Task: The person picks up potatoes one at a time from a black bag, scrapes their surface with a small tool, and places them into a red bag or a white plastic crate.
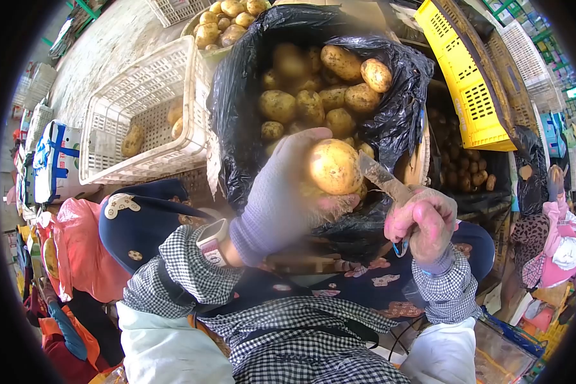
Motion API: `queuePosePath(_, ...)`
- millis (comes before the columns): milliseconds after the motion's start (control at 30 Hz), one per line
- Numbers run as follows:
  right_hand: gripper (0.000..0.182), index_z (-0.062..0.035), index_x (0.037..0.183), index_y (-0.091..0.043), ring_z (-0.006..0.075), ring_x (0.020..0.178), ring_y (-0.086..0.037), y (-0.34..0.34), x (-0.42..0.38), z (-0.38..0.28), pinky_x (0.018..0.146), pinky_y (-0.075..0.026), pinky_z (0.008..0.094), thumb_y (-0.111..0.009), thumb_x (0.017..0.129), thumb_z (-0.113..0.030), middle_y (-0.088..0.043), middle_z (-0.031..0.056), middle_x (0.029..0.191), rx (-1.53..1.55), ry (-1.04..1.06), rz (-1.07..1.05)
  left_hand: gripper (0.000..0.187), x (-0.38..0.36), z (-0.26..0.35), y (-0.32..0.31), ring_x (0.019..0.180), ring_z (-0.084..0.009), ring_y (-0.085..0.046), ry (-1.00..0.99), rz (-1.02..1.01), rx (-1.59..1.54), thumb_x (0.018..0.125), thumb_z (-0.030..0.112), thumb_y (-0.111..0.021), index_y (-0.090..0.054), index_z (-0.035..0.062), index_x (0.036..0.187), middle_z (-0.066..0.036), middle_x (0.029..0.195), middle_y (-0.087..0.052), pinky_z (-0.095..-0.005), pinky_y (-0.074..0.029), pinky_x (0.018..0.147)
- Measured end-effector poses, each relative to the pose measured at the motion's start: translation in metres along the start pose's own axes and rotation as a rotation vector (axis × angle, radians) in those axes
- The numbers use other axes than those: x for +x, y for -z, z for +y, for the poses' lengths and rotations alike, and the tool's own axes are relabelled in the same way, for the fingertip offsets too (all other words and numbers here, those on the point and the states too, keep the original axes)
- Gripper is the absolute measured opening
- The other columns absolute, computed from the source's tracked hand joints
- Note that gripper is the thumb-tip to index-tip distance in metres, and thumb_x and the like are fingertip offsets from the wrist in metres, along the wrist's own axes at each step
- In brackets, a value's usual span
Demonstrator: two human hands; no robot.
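Note:
My left hand [281, 182], in a purple-grey knit glove, is closed around a large yellow potato [335, 167]. My right hand [422, 221] grips a knife whose dirt-smeared blade [379, 175] points up and left, its tip right at the potato's edge. The knife's handle is hidden inside my fist, and a thin blue loop [400, 248] hangs below the fingers. Beneath both hands lies a box lined with a black plastic bag [237, 121], holding many loose potatoes [310, 105].
To the left a white plastic crate [141, 77] holds a few potatoes. A basket of potatoes [227, 25] stands behind it. On the right are a yellow crate [467, 77] and a dark bin of small potatoes [464, 169]. Another person [560, 240] shows at far right.

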State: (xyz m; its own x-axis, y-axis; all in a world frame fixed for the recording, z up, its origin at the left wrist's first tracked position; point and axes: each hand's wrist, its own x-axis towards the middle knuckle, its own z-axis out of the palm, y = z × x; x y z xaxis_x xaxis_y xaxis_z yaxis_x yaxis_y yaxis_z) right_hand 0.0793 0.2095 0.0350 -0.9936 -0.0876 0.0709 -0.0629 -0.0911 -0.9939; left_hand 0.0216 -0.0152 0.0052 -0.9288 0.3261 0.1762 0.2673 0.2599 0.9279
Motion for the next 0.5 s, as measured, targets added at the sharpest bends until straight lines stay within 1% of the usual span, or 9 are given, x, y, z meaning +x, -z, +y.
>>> queuePosePath(33, 0.044, 0.0016, 0.063, -0.053, 0.0191, 0.042, -0.053, 0.000, -0.001, 0.000, 0.041, -0.043, 0.0302, -0.051, 0.097, -0.026, -0.053, 0.0106, 0.052, 0.013, -0.030, 0.027, 0.082, 0.000, 0.001, 0.001, 0.114, -0.0167, -0.055, 0.006, -0.004, 0.042, 0.067, 0.015, -0.090, -0.044, 0.0024, 0.134, -0.009, 0.122, -0.054, -0.0326, -0.046, 0.100)
queuePosePath(133, 0.040, 0.0039, 0.070, -0.059, 0.0184, 0.047, -0.055, 0.001, 0.002, 0.000, 0.046, -0.046, 0.0286, -0.051, 0.098, -0.024, -0.056, 0.0111, 0.057, -0.028, 0.002, -0.004, 0.081, 0.000, -0.002, -0.001, 0.114, -0.0167, -0.055, 0.028, -0.001, -0.043, 0.068, 0.015, -0.090, -0.043, 0.0023, 0.134, -0.009, 0.122, -0.055, -0.0327, -0.046, 0.100)
queuePosePath(200, 0.030, 0.0059, 0.095, -0.062, 0.0166, 0.050, -0.056, -0.002, 0.005, 0.003, 0.048, -0.047, 0.0274, -0.050, 0.099, -0.022, -0.059, 0.0113, 0.062, -0.053, -0.019, 0.027, 0.080, -0.002, -0.001, -0.003, 0.111, -0.0216, -0.057, 0.105, 0.012, -0.117, 0.069, 0.022, -0.089, -0.045, 0.0031, 0.134, -0.012, 0.119, -0.056, -0.0341, -0.047, 0.096)
queuePosePath(233, 0.032, 0.0069, 0.107, -0.063, 0.0156, 0.052, -0.057, -0.004, 0.007, 0.004, 0.050, -0.048, 0.0268, -0.049, 0.099, -0.020, -0.060, 0.0114, 0.064, -0.065, -0.029, 0.044, 0.079, -0.002, -0.001, -0.004, 0.109, -0.0223, -0.057, 0.141, 0.004, -0.206, 0.070, 0.023, -0.088, -0.045, 0.0034, 0.134, -0.012, 0.118, -0.057, -0.0341, -0.048, 0.095)
queuePosePath(267, 0.032, 0.0054, 0.119, -0.056, 0.0148, 0.054, -0.057, -0.007, 0.009, 0.006, 0.051, -0.048, 0.0263, -0.049, 0.100, -0.019, -0.061, 0.0110, 0.067, -0.085, -0.030, 0.057, 0.078, -0.003, -0.001, -0.005, 0.107, -0.0230, -0.058, 0.179, -0.001, -0.294, 0.072, 0.024, -0.087, -0.045, 0.0036, 0.135, -0.012, 0.117, -0.057, -0.0342, -0.048, 0.094)
queuePosePath(333, 0.047, 0.0023, 0.143, -0.041, 0.0130, 0.058, -0.058, -0.012, 0.013, 0.009, 0.053, -0.049, 0.0254, -0.047, 0.101, -0.018, -0.062, 0.0101, 0.072, -0.123, -0.027, 0.084, 0.074, -0.001, -0.001, -0.005, 0.104, -0.0209, -0.058, 0.248, -0.039, -0.570, 0.076, 0.020, -0.083, -0.042, 0.0038, 0.136, -0.010, 0.116, -0.057, -0.0330, -0.049, 0.092)
queuePosePath(400, 0.054, -0.0006, 0.150, -0.030, 0.0117, 0.062, -0.059, -0.009, 0.014, 0.015, 0.059, -0.051, 0.0243, -0.047, 0.102, -0.019, -0.063, 0.0076, 0.075, -0.143, -0.057, -0.011, 0.067, 0.000, 0.015, -0.002, 0.103, -0.0182, -0.057, 0.433, -0.075, -0.847, 0.083, 0.016, -0.077, -0.041, 0.0046, 0.138, -0.009, 0.116, -0.055, -0.0312, -0.050, 0.090)
queuePosePath(433, 0.052, -0.0008, 0.150, -0.031, 0.0115, 0.062, -0.059, -0.013, 0.012, 0.016, 0.059, -0.051, 0.0241, -0.046, 0.103, -0.018, -0.062, 0.0072, 0.074, -0.104, -0.074, -0.027, 0.063, 0.001, 0.023, -0.002, 0.103, -0.0169, -0.057, 0.528, -0.094, -0.984, 0.086, 0.014, -0.074, -0.040, 0.0050, 0.138, -0.008, 0.116, -0.055, -0.0303, -0.050, 0.089)
queuePosePath(500, 0.049, -0.0010, 0.149, -0.033, 0.0115, 0.061, -0.058, -0.019, 0.010, 0.017, 0.059, -0.051, 0.0237, -0.044, 0.103, -0.016, -0.061, 0.0066, 0.072, -0.033, -0.090, -0.048, 0.058, -0.001, 0.019, -0.006, 0.103, -0.0153, -0.056, 0.576, -0.086, -1.201, 0.090, 0.010, -0.067, -0.038, 0.0056, 0.140, -0.008, 0.117, -0.055, -0.0290, -0.051, 0.087)
